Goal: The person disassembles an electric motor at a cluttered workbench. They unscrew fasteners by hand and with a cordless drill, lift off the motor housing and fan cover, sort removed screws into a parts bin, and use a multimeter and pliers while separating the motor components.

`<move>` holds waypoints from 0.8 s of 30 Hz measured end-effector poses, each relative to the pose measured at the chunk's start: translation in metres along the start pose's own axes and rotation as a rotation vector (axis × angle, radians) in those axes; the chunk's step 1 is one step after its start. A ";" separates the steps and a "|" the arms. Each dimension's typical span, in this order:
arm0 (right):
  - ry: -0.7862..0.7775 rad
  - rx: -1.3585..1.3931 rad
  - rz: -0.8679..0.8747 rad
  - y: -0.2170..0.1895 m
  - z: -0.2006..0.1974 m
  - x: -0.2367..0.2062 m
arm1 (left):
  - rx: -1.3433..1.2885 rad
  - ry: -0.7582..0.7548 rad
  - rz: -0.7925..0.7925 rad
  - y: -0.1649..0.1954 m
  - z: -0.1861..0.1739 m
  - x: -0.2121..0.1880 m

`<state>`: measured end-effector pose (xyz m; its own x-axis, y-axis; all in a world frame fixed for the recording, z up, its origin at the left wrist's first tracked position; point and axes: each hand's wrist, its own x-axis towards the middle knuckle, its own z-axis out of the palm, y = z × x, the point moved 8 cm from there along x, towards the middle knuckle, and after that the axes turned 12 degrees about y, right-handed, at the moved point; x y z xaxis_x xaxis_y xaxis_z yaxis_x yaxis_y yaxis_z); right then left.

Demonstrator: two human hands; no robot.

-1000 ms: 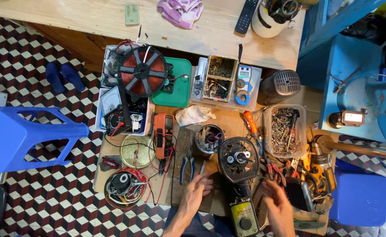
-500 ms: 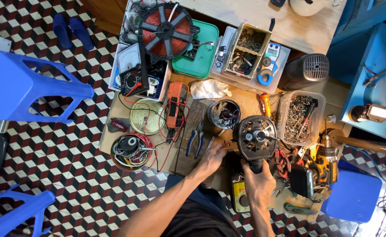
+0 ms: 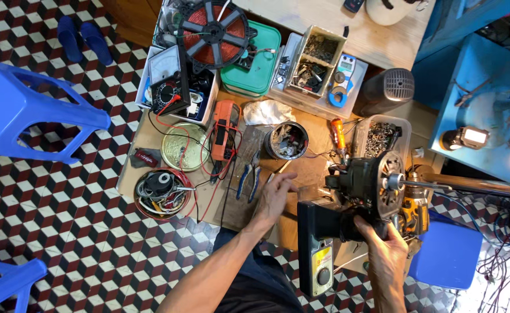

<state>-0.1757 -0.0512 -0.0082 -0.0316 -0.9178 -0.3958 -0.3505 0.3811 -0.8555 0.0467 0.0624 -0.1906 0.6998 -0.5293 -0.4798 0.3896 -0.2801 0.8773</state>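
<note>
**Dark motor gripped from below, other hand flat on the board**

Right hand (image 3: 386, 255) closed around the lower part of a dark electric motor (image 3: 364, 191), fingers wrapped on the housing, thumb side toward the camera. Motor lifted a little above the wooden work board (image 3: 301, 174), tilted, with its round ribbed end and a metal shaft (image 3: 423, 184) pointing to the right. Just beside the motor on its left, a black meter box with a yellow label (image 3: 316, 249), lying near the lower edge of the board.

Left hand (image 3: 275, 197) open, fingers spread and together holding nothing, palm down on the board, fingertips close to blue-handled pliers (image 3: 248, 181). Whether touching the pliers or only near, not possible to tell.

Around: a round tin full of small metal parts (image 3: 287, 140) above the left hand, an orange clamp meter (image 3: 225, 130) with red leads to the left, an orange-handled screwdriver (image 3: 338, 139) between tin and a clear plastic box of screws (image 3: 382, 136). Farther up, a red coil on a black spoked frame (image 3: 214, 35) and a green lidded box (image 3: 255, 64). On the patterned tile floor, a blue plastic stool (image 3: 23, 110) at left, well apart from the board.
</note>
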 end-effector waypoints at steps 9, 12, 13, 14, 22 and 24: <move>-0.083 0.337 0.147 0.050 -0.061 0.042 | -0.248 -0.184 -0.473 -0.021 0.020 -0.001; -0.149 0.405 0.214 0.069 -0.063 0.056 | -0.355 -0.381 -0.530 0.009 0.039 -0.043; -0.190 0.434 0.218 0.072 -0.061 0.059 | -0.387 -0.447 -0.553 0.021 0.045 -0.059; -0.230 0.463 0.223 0.075 -0.059 0.061 | -0.419 -0.514 -0.577 0.033 0.050 -0.075; -0.511 0.686 0.353 0.112 -0.025 0.070 | -0.143 -0.684 -0.126 0.124 0.018 -0.115; -0.575 0.768 0.397 0.127 -0.008 0.080 | -0.167 -0.688 -0.120 0.137 0.017 -0.128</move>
<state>-0.2301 -0.0776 -0.1459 0.5077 -0.5954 -0.6227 0.2847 0.7981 -0.5310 0.0002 0.0781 -0.0088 0.1314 -0.9030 -0.4091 0.5649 -0.2709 0.7794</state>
